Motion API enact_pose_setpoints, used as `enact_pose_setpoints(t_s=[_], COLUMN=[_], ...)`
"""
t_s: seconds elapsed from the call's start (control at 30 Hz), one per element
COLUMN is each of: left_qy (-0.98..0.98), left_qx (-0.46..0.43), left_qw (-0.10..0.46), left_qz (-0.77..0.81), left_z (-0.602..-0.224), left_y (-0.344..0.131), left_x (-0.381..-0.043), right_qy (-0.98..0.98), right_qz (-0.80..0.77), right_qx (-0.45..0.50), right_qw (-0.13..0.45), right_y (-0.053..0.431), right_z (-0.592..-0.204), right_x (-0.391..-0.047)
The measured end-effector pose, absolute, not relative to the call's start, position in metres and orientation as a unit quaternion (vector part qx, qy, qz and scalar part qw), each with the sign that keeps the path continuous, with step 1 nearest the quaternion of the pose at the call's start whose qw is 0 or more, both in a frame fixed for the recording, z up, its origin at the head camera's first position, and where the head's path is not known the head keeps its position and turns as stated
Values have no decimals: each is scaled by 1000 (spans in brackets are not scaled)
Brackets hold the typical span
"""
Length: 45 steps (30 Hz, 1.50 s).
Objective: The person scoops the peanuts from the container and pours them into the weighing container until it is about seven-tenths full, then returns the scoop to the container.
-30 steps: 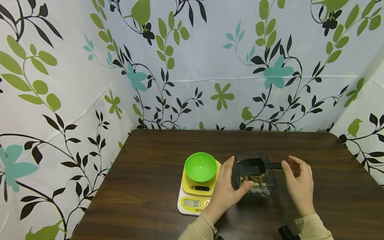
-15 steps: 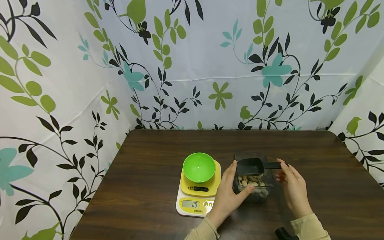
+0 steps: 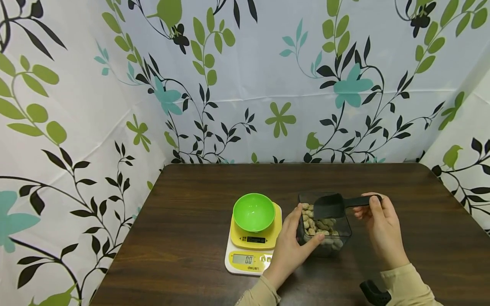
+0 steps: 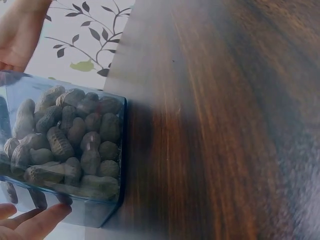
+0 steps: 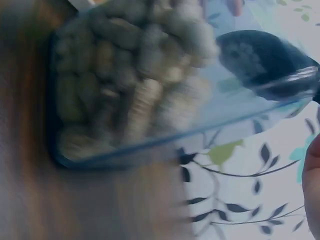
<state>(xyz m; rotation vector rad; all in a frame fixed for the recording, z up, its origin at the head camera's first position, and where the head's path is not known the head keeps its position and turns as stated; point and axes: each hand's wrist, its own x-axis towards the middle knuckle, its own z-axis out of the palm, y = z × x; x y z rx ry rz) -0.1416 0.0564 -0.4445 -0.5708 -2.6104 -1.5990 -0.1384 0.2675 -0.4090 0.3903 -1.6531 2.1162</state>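
Note:
In the head view, a clear plastic box [image 3: 344, 233] of unshelled peanuts [image 3: 313, 224] stands on the table. My left hand [image 3: 289, 248] grips its left side, thumb at the front and fingers along the side. By its handle, my right hand [image 3: 383, 231] holds a black scoop [image 3: 330, 207] over the box opening, with the scoop tilted. Through the wall in the left wrist view, the peanuts [image 4: 60, 142] are visible, and left fingertips [image 4: 47, 217] touch the outside. The right wrist view is blurred; the scoop [image 5: 265, 62] appears behind the box wall. Whether the scoop holds peanuts cannot be told.
Left of the box, a yellow and white kitchen scale [image 3: 249, 260] reads 0.0 and carries a green bowl [image 3: 254, 212]. Brown wooden table [image 3: 183, 229] surrounds them. A leaf-patterned curtain [image 3: 245, 85] hangs behind. A black object [image 3: 375, 293] lies beside the right sleeve.
My right hand has closed round the scoop's handle, then shifted right. The scoop has moved right and turned, uncovering more peanuts. My left hand stays on the box.

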Motion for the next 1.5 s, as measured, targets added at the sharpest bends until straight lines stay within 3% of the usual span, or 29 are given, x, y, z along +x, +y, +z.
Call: enact_pose_setpoints(t_s=[0.13,0.3,0.5,0.83,1.13,1.5], left_qy=[-840,-839,-839,-843,-839,-839], left_qx=[-189,-199,-198,-203,-198,-202], left_qw=[21,29,18,32,18,25], left_qz=[-509,-505,-506,-497,-506,-505], left_z=[-443,-442,-442,-442,-444,-443], left_y=[56,56,56,57,56,55], left_x=[-143,-143,-143,-142,-141,-140], right_qy=[-741,-844,-848,-884,-866,-884], right_qz=[616,466,459,426,464,442], right_qx=[97,79,80,79,23,102], right_qw=[248,254,254,176,184,117], right_y=[268,263,261,268,260,272], right_z=[-395,-391,-392,-391,-397,-384], right_x=[-136,-131,-132,-137,-141,-146])
